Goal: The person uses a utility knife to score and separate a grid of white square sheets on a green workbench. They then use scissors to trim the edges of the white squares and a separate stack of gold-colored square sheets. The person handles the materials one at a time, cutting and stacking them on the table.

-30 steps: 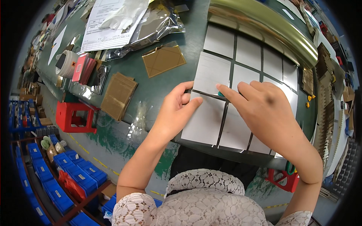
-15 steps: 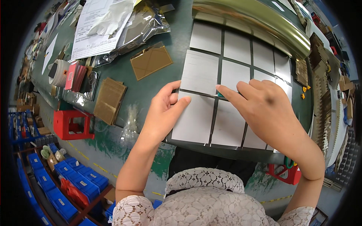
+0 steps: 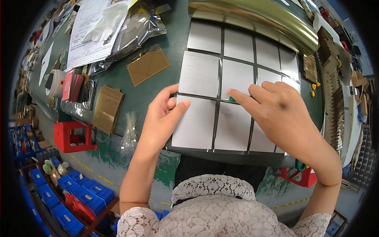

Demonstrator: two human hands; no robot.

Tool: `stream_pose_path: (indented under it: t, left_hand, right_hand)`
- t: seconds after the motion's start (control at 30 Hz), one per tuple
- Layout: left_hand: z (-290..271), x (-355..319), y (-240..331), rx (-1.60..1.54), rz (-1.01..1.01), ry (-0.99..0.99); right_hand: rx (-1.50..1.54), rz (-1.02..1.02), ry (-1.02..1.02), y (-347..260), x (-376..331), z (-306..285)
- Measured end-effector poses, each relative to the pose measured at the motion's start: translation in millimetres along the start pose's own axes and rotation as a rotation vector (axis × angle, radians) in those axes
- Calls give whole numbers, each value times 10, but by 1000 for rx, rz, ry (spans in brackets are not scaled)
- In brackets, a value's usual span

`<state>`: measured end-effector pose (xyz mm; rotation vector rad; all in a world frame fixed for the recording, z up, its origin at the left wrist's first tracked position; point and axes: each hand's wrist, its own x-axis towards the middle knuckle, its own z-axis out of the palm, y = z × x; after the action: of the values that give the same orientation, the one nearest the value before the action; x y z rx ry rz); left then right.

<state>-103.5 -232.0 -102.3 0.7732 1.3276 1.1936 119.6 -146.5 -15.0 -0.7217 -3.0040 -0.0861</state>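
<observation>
White rectangular cards (image 3: 193, 122) lie in a grid with narrow dark gaps, apparently under or on clear film. My left hand (image 3: 164, 116) rests at the grid's left edge, thumb on top of a card and fingers curled beside the edge. My right hand (image 3: 278, 106) is closed round a small teal-handled tool (image 3: 232, 99), mostly hidden by the fingers. Its index finger stretches forward along the tool. The tool's tip sits at the gap between the second and front rows, just right of the first column; its exact kind is hidden.
A shiny gold film roll (image 3: 256, 21) lies behind the grid. Brownish plates (image 3: 107, 108), one single plate (image 3: 148, 67), papers (image 3: 92, 43) and a white tape roll (image 3: 55, 83) occupy the table's left. Red stools (image 3: 74, 136) and blue bins (image 3: 85, 191) stand below.
My right hand has moved a little rightward along the gap between the card rows with the tool. My left hand stays at the grid's left edge. The whole view has shifted slightly.
</observation>
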Motion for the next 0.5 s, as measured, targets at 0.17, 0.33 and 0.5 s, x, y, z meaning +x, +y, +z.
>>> stream_pose_path:
  t: [0.17,0.33,0.5]
  left_hand:
    - [28,-9,22,-42,0,21]
    - [25,-10,27,-43,-1,12]
    - [14,2,1,-49,8,6]
  right_hand:
    - [-13,-6,-3,27,-24,2]
    - [-17,4,-11,40,-55,-21]
    - [-19,9,-6,51,-82,-35]
